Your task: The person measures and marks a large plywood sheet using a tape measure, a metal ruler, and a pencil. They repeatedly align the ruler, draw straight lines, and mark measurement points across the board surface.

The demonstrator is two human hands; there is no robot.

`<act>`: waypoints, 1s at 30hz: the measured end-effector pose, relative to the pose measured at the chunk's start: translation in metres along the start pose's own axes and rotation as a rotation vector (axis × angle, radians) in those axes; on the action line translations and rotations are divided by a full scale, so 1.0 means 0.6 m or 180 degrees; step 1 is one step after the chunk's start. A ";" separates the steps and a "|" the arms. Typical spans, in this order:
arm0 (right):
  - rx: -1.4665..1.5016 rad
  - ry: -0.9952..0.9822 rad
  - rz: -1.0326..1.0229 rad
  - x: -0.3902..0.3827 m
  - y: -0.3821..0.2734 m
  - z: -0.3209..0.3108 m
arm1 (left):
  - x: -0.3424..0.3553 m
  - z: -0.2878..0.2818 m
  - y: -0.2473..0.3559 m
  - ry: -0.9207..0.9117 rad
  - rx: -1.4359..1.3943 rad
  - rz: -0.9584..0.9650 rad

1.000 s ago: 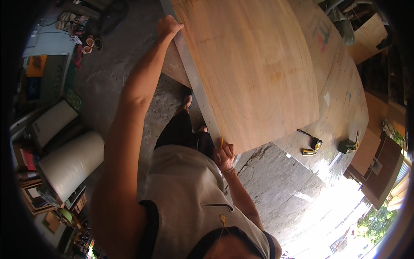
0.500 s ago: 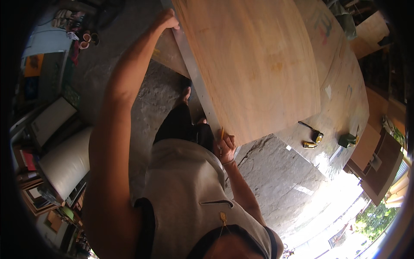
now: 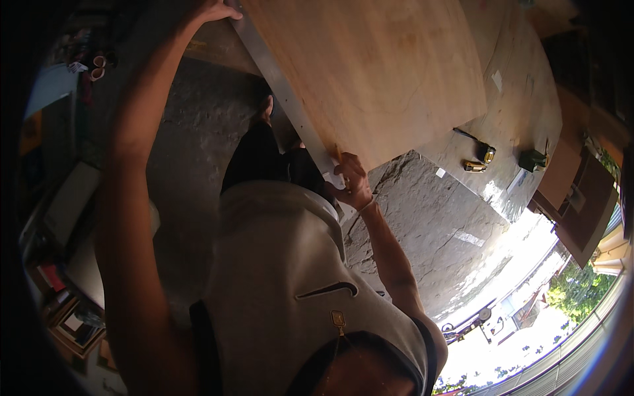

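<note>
A pale plywood sheet (image 3: 376,72) lies before me, with a long grey metal straightedge (image 3: 284,92) along its left edge. At the far end of that straightedge, my left hand (image 3: 216,10) is closed on it, thumb over the near face; its other fingers are partly cut off by the picture's top. My right hand (image 3: 354,183) is by the sheet's near corner, fingers curled round a yellowish pencil (image 3: 338,153) that points away from me. The thumb of this hand reaches to the near end of the straightedge.
A larger board (image 3: 522,99) lies under the sheet on the right. On it are a yellow-and-black tape measure (image 3: 487,154), a second yellow-black tool (image 3: 473,167) and a dark green object (image 3: 531,160). Rough concrete floor (image 3: 422,224) shows below; framed panels (image 3: 76,327) stand at left.
The view has shifted, so the board and tools sit higher in the picture. My right thumb has spread toward the straightedge's near end, and my left thumb now lies stretched along its far end.
</note>
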State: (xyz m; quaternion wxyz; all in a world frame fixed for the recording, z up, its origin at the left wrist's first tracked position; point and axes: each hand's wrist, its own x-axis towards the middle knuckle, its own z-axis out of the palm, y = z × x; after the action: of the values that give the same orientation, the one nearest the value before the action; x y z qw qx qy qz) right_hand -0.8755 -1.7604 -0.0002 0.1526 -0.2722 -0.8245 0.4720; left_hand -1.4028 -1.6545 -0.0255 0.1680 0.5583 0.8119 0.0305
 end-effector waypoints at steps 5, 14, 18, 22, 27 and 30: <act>-0.0341 0.0386 0.0277 -0.013 -0.009 -0.051 | -0.061 -0.060 0.019 -0.0116 0.0239 0.0120; -0.0661 0.0059 0.0179 -0.044 -0.008 0.047 | -0.057 -0.030 0.032 -0.0308 0.0111 -0.0729; -0.0796 0.0313 0.0036 -0.049 -0.002 0.063 | -0.057 -0.015 0.006 -0.0183 0.0218 -0.0560; -0.0831 0.0282 0.0143 -0.063 0.014 0.079 | -0.047 -0.029 0.025 -0.0620 0.0305 -0.0381; -0.0800 0.0348 0.0247 -0.063 0.011 0.084 | -0.067 -0.060 0.071 -0.0682 0.0387 -0.0317; -0.0732 0.0216 0.0343 -0.060 0.005 0.079 | -0.073 -0.056 0.074 -0.0659 0.0365 -0.0512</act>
State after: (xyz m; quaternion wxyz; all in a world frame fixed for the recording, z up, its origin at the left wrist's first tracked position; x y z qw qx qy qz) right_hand -0.8700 -1.8133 -0.0268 0.1226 -0.3476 -0.8517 0.3724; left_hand -1.3593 -1.6733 0.0268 0.2206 0.5003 0.8327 -0.0874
